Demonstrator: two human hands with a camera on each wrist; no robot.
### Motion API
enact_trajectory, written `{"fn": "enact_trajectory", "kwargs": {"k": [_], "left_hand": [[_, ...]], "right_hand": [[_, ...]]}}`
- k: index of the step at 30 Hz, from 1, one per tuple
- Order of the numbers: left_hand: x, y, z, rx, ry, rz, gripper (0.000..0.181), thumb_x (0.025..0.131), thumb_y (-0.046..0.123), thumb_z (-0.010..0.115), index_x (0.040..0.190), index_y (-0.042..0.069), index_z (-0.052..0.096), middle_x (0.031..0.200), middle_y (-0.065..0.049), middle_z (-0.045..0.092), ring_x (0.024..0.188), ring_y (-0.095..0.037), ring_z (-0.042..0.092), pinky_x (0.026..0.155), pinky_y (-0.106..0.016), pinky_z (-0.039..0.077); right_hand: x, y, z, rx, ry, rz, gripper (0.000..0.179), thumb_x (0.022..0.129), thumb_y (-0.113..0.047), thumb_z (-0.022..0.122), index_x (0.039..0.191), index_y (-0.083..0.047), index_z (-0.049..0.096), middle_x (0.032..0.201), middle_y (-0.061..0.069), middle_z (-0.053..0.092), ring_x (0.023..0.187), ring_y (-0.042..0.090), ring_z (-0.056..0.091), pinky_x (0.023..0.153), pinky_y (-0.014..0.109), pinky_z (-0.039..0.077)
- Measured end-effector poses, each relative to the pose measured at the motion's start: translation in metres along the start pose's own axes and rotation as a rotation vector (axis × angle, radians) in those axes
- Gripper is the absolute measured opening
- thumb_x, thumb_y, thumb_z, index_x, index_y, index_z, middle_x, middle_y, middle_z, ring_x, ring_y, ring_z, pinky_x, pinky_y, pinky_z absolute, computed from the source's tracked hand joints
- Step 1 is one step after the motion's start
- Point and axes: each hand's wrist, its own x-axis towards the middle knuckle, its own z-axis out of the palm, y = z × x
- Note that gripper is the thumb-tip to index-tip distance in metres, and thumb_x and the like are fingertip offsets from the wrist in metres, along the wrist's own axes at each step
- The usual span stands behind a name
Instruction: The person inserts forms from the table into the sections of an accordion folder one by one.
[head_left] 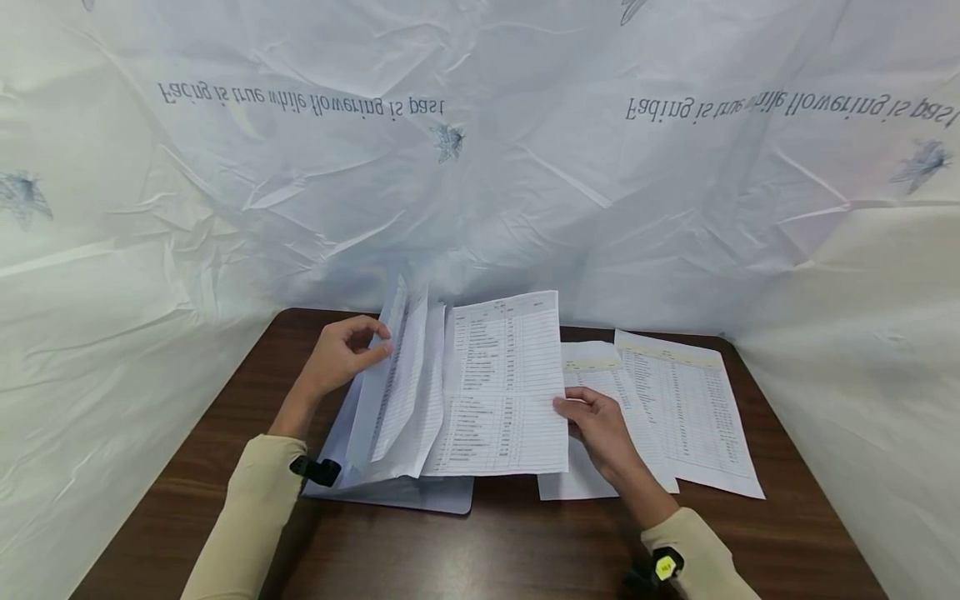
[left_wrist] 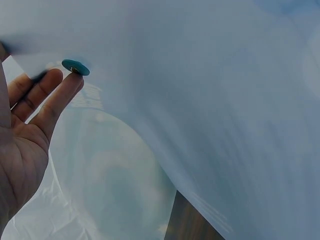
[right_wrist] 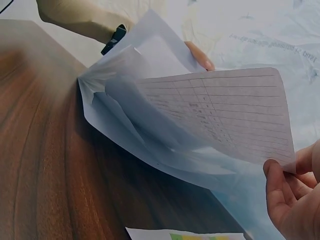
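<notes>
Folder of pale blue translucent plastic point(head_left: 446, 496): gapes on the left half of the dark brown wood-grain tabletop point(head_left: 487, 554), toward the far edge, white printed leaves point(head_left: 433, 392) fanned inside.
Left hand point(head_left: 348, 350): thumb and forefinger pinch the raised cover, a round teal fastener point(left_wrist: 76, 67) at one fingertip.
Right hand point(head_left: 600, 429): pinches the right edge of a white printed sheet with ruled columns point(head_left: 502, 392), lifted beside the leaves and reaching rightward past the folder.
Loose paper: two white printed pages with pale yellow header bands point(head_left: 697, 408) overlap on the right half, toward the surface's far-right corner.
Paperwork in hand: apparently the sheet's passage into or out of the folder; from here, the direction cannot be told.
Next move: seems to call for a wide-held cover and a flat, level sheet, its corners clear of the leaves to avoid creasing.
</notes>
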Motion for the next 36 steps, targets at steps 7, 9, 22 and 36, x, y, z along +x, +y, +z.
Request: {"fn": "enact_trajectory", "kwargs": {"k": [7,9,22,36], "left_hand": [[0.0,0.0,0.0,0.003,0.01,0.006,0.014,0.089,0.005,0.077,0.1,-0.001,0.072,0.09,-0.008,0.065,0.068,-0.015,0.047,0.061,-0.025,0.042],[-0.001,0.0,0.0,0.001,0.01,0.006,0.013,0.089,0.005,0.077,0.1,-0.001,0.072,0.09,-0.009,0.065,0.067,-0.015,0.046,0.061,-0.025,0.041],[-0.001,-0.003,0.0,-0.017,0.014,0.039,0.013,0.089,0.004,0.076,0.1,0.0,0.072,0.075,-0.011,0.054,0.06,-0.017,0.04,0.057,-0.028,0.038],[0.0,-0.005,0.0,-0.02,0.017,0.04,0.013,0.088,0.003,0.077,0.1,0.0,0.072,0.075,-0.008,0.054,0.059,-0.017,0.04,0.057,-0.027,0.038]], "right_hand": [[-0.002,0.004,0.007,0.021,-0.018,0.012,0.029,0.099,-0.01,0.064,0.123,0.005,0.063,0.106,0.014,0.075,0.087,0.019,0.071,0.072,0.028,0.056],[-0.002,0.005,0.009,0.016,-0.025,0.013,0.029,0.099,-0.01,0.064,0.124,0.005,0.063,0.107,0.014,0.075,0.087,0.019,0.071,0.073,0.028,0.055],[0.002,0.007,0.015,0.015,-0.053,-0.01,0.033,0.097,-0.009,0.068,0.125,0.007,0.063,0.108,0.016,0.075,0.089,0.017,0.072,0.076,0.029,0.057],[-0.001,0.01,0.023,0.051,-0.044,0.014,0.032,0.097,-0.006,0.066,0.126,0.008,0.065,0.108,0.016,0.073,0.088,0.017,0.071,0.073,0.028,0.057]]}}
